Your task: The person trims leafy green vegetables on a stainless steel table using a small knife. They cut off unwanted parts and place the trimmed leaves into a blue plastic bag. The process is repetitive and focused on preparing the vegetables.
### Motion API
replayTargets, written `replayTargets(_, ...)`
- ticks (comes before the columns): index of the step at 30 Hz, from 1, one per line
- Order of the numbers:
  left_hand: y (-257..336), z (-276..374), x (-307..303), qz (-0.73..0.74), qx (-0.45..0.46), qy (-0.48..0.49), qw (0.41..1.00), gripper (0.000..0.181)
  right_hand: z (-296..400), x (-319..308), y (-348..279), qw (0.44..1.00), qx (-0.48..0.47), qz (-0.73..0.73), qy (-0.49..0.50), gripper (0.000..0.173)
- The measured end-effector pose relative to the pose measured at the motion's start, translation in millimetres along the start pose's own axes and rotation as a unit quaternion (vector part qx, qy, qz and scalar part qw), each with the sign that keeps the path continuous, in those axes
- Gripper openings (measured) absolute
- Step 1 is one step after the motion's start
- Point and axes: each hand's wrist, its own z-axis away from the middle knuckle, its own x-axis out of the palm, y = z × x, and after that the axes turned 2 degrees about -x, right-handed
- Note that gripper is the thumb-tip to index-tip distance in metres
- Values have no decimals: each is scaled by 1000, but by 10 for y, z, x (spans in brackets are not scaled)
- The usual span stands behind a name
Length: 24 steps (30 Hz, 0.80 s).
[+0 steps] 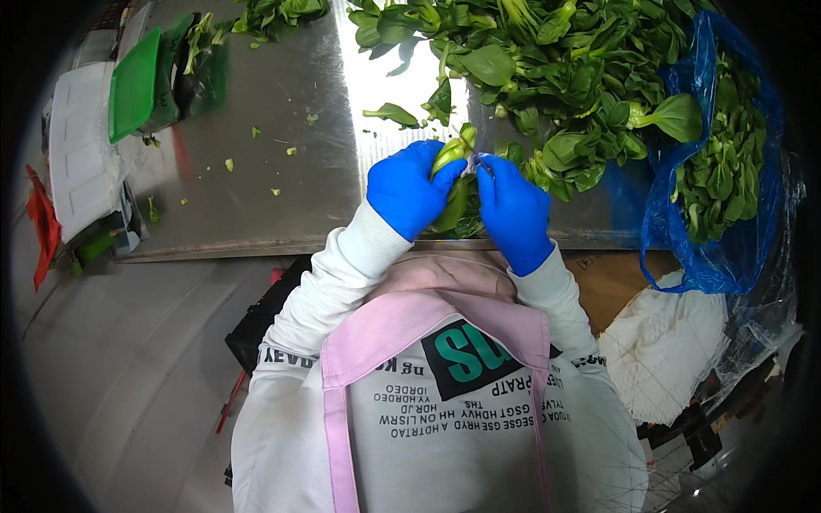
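My left hand (410, 189), in a blue glove, grips a head of bok choy (453, 151) with its pale stem end pointing away from me and its leaves hanging below. Close beside it, my right hand (514, 208), also gloved in blue, is closed around a small knife (483, 165). Only a thin part of the knife shows; the fingers hide the rest. The knife is near the stem end, but whether it touches cannot be made out. Under and between the hands, more green leaves (471, 221) lie at the front edge of the metal table (269, 211).
A large heap of bok choy (564, 70) spreads across the far right. At right, a blue plastic bag (667, 192) holds more greens. A green tray (136, 83) and a white foam box lid (83, 151) stand at left. Loose leaves (391, 114) and trimmings dot the tabletop.
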Motion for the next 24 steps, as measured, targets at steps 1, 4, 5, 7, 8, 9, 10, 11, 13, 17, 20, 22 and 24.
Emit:
replayTargets(1, -14, 11, 13, 12, 12, 26, 1000, 31, 18, 72, 121, 999, 2, 28, -26, 18)
replayTargets(4, 34, -37, -65, 141, 6, 101, 985, 34, 67, 84, 341, 974, 168, -103, -114, 22)
replayTargets(5, 15, -88, -81, 166, 3, 100, 981, 34, 65, 76, 368, 941, 247, -181, -143, 24)
replayTargets(7, -47, -155, -119, 208, -10, 92, 974, 33, -51, -170, 144, 911, 279, -258, -162, 33)
replayTargets(8, -39, -131, -145, 286, -65, 51, 955, 32, -47, -186, 133, 924, 243, -256, -147, 35)
replayTargets(9, -71, -129, -135, 323, -78, 45, 942, 32, -53, -195, 134, 936, 205, -253, -132, 37)
replayTargets(10, -123, -121, -107, 359, -91, 39, 928, 32, -62, -195, 167, 930, 173, -303, -119, 45)
replayTargets(11, -155, -117, -99, 395, -104, 33, 912, 33, -77, -231, 180, 900, 207, -355, -145, 44)
replayTargets(13, -178, -99, -141, 402, -127, 25, 907, 32, -122, -312, 178, 826, 272, -454, -196, 42)
replayTargets(17, -271, -62, -166, 471, -178, 22, 864, 23, -70, -126, 280, 859, 305, -352, -211, 32)
replayTargets(20, -343, -9, -153, 503, -201, 34, 840, 15, -258, -58, 213, 925, 170, -324, -98, 34)
replayTargets(22, -329, 8, -185, 466, -198, 15, 862, 14, -578, -84, 141, 947, 141, -283, -52, 38)
replayTargets(24, -295, 34, -210, 418, -173, 15, 892, 12, -903, 4, 154, 965, 126, -230, -16, 40)
